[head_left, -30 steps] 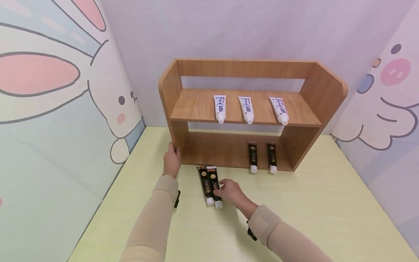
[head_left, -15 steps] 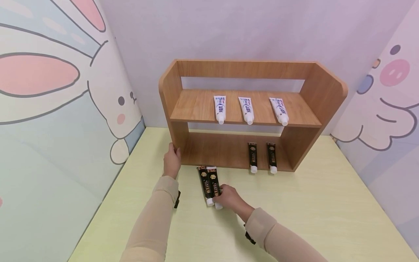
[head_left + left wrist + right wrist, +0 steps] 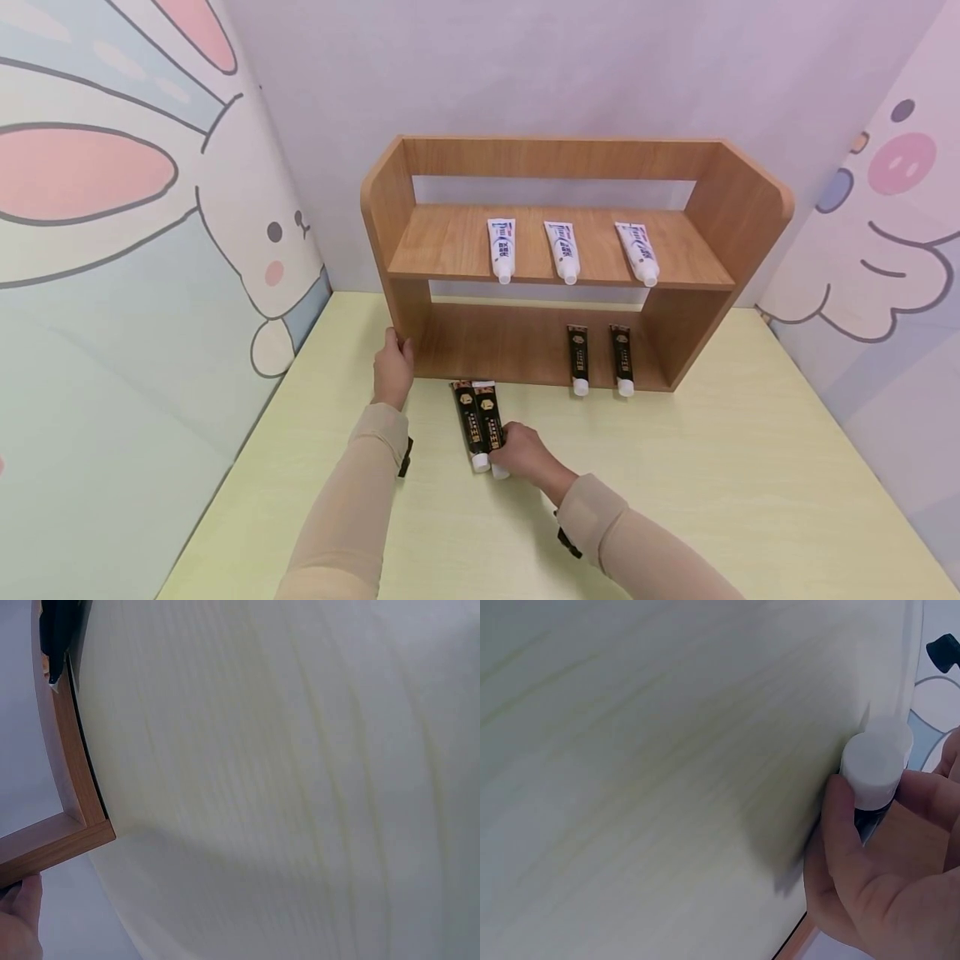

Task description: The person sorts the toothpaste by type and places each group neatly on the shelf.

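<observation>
My right hand [image 3: 525,454] pinches a black toothpaste tube [image 3: 488,410] near its white cap, on the table in front of the shelf. In the right wrist view, thumb and finger lie on either side of the cap [image 3: 870,771]. A second black toothpaste tube [image 3: 469,421] lies close along its left side. My left hand [image 3: 393,372] holds the left side panel of the wooden shelf [image 3: 487,342]; in the left wrist view, only part of that hand [image 3: 19,922] shows at the panel.
Two more black tubes, one left [image 3: 578,358] and one right [image 3: 622,358], lie on the lower board with caps toward me. Three white toothpaste tubes [image 3: 562,250] lie on the upper board. Cartoon-printed walls [image 3: 112,400] flank the pale yellow table [image 3: 712,483].
My right hand has moved slightly down and left, closing its fingers on the right-hand tube near the cap. My left hand stays on the shelf side, and the tubes keep their places.
</observation>
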Demonstrator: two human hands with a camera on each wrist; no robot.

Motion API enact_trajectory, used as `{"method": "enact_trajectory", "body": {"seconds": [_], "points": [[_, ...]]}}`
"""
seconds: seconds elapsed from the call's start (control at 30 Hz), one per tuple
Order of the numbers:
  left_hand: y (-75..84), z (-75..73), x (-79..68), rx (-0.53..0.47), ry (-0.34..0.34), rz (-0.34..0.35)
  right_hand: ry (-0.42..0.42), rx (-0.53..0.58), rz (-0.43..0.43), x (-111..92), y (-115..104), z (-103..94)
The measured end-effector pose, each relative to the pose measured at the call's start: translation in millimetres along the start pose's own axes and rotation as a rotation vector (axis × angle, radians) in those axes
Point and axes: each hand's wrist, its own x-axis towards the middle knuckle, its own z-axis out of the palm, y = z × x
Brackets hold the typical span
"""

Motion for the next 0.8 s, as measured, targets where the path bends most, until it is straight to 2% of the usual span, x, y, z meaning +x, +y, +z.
{"method": "enact_trajectory", "body": {"seconds": [0.27, 0.47, 0.8], "points": [[0.0, -0.6, -0.7, 0.003, 0.005, 0.018, -0.012, 0.026, 0.024, 3.6, 4.2, 0.5], [0.5, -1.0, -2.4, -0.023, 0.001, 0.013, 0.0, 0.047, 0.04, 5.9, 8.6, 0.4], [-1.0, -1.2, -0.8, -0.008, 0.008, 0.012, -0.003, 0.063, 0.052, 3.0, 8.8, -3.5]]}}
